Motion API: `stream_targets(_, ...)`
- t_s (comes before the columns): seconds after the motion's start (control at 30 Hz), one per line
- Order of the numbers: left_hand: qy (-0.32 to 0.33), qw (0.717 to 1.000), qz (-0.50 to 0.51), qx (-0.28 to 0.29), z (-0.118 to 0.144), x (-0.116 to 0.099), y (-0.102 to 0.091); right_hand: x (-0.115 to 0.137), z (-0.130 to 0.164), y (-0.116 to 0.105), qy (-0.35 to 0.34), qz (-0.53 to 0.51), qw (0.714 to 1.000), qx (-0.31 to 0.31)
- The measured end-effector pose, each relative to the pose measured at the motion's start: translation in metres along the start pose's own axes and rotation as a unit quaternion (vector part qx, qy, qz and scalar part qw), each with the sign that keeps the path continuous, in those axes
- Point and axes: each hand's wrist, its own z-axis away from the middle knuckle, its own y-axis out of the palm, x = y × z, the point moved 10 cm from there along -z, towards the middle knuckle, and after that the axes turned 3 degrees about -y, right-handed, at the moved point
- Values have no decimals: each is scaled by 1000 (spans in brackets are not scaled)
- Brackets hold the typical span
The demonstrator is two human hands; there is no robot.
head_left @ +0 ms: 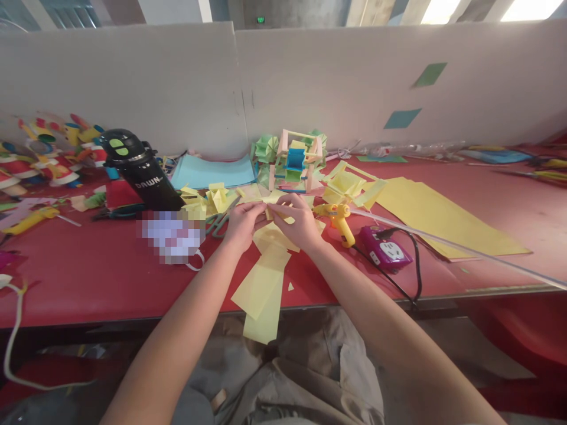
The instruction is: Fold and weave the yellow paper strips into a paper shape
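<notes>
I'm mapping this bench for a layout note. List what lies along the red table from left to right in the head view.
Yellow tool → black bottle → left hand → right hand, both on a folded yellow paper piece → yellow glue gun → purple power socket → large yellow sheet.

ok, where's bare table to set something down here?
Bare red table left of the left hand, in front of the black bottle. More bare surface at front right, between the power strip and the big yellow sheet, though the cable crosses it. Crowded around both hands and back by the paper model and glue gun.
</notes>
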Motion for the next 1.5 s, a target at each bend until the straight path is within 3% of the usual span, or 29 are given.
stream_targets(0.13, 3, 1000, 9, 2, 0, -2, 0, 3, 1, 4, -12, 38, 999, 23)
stream_targets(0.3, 21, 999, 6, -37, -2, -4, -9, 15, 1, 5, -31, 48, 997, 47)
stream_targets(0.43, 60, 996, 17, -71, -3, -13, -17, 21, -1, -10, -26, 16, 999, -12)
stream_targets(0.5, 94, 992, 18, -82, -2, -20, -21, 11, -1, -22, 15, -12, 997, -71)
stream_targets(0.6, 126, 988, 19, -90, -1, -27, -24, -22, 4, -28, 147, -84, 978, -126)
stream_targets(0.73, 112, 992, 36, -42, 0, -27, -13, -53, 13, 0, 290, -218, 930, -61)
stream_targets(0.83, 90, 995, 32, -6, 3, -25, -3, -49, 13, 19, 300, -289, 909, 5)
stream_targets(0.9, 80, 996, 27, 5, 3, -24, -1, -46, 13, 22, 300, -310, 902, 13)
stream_targets(1.17, 53, 997, 45, -21, -4, -12, -10, -48, 13, 23, 295, -300, 907, 15)
stream_targets(1.37, 72, 995, 29, -66, 1, -16, -14, -46, 13, 24, 289, -276, 916, 28)
stream_targets(1.5, 61, 996, 24, -54, -1, -15, -13, -46, 13, 24, 291, -272, 917, 32)
